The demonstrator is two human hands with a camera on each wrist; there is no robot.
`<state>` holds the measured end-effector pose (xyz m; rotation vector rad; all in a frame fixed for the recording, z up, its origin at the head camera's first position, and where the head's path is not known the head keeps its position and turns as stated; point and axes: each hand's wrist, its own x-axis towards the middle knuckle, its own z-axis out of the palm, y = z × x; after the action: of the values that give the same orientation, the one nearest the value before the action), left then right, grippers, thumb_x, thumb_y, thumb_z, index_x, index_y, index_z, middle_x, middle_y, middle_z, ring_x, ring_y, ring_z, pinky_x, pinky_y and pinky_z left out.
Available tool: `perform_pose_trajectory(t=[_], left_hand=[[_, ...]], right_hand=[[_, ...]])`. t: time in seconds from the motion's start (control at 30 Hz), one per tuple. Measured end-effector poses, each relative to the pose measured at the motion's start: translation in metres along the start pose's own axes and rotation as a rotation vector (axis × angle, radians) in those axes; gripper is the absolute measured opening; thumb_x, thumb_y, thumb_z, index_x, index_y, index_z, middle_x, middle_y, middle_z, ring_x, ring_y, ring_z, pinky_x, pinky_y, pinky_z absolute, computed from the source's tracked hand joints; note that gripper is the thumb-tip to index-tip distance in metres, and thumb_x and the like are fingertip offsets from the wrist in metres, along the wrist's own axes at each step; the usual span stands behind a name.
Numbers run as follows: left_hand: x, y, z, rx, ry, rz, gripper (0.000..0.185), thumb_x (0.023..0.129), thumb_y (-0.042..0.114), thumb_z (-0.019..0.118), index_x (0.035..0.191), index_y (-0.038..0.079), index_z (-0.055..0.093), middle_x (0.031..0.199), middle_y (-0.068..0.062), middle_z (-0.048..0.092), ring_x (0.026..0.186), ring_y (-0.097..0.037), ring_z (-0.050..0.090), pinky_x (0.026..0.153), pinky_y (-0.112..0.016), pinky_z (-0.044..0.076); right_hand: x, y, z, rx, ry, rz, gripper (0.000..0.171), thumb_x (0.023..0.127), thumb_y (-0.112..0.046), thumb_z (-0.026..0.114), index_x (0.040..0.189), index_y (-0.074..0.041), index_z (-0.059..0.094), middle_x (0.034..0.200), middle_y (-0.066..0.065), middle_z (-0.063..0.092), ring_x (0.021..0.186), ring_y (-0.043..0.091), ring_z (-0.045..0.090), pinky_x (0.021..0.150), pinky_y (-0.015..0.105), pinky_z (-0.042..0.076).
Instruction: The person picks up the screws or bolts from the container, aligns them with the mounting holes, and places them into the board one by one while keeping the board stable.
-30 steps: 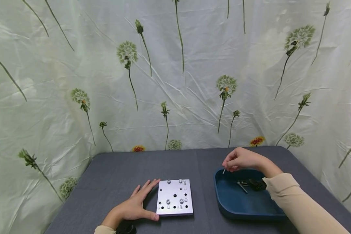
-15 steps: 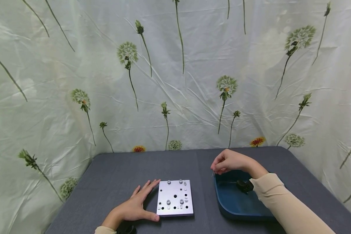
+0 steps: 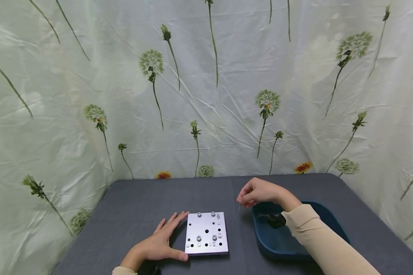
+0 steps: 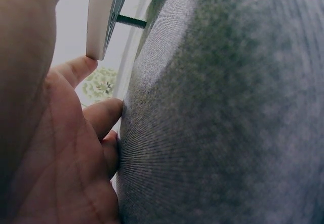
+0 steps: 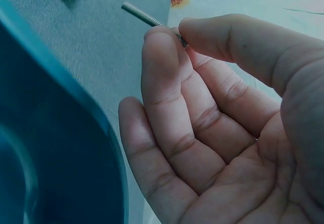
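Observation:
My left hand (image 3: 160, 242) lies spread at the left side of a square silver metal plate (image 3: 206, 222), index fingertip at its far corner and thumb at the near one. Several holes and socket-head bolts mark the plate's top. Threaded shafts (image 4: 131, 21) stick out from its underside in the left wrist view. Between thumb and fingertips, my right hand (image 3: 263, 193) pinches a threaded screw (image 5: 143, 14) above the table, just left of the blue tray (image 3: 285, 254). Its shaft points down in the head view; the fingers hide its head end.
The tray's right part is partly hidden by my right sleeve (image 3: 325, 238). A dark wrist device (image 3: 275, 220) shows under that wrist. Grey cloth (image 3: 141, 202) covers the table, and a flower-printed curtain (image 3: 227, 114) hangs behind it.
My right hand, holding the screw, has moved left from above the tray to beyond its left rim, towards the plate. My left hand and the plate have stayed in place.

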<state>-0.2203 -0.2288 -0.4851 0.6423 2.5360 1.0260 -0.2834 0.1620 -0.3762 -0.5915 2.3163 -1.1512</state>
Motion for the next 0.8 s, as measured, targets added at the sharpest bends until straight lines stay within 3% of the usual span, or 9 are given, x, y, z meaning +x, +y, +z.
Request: perform_pose_trajectory(t=[0.8], left_hand=[[-0.003,-0.001,-0.001,-0.009,0.003,0.015,0.120,0.080,0.053,0.093,0.173,0.029,0.022,0.181,-0.011,0.021,0.167,-0.050,0.009,0.124,-0.083,-0.003]], right_hand=[[0.032,-0.017,0.035,-0.004,-0.036,-0.023,0.021,0.101,-0.012,0.074,0.109,0.006,0.080,0.086,0.004,0.080,0.074,0.010,0.068,0.074,0.033,0.060]])
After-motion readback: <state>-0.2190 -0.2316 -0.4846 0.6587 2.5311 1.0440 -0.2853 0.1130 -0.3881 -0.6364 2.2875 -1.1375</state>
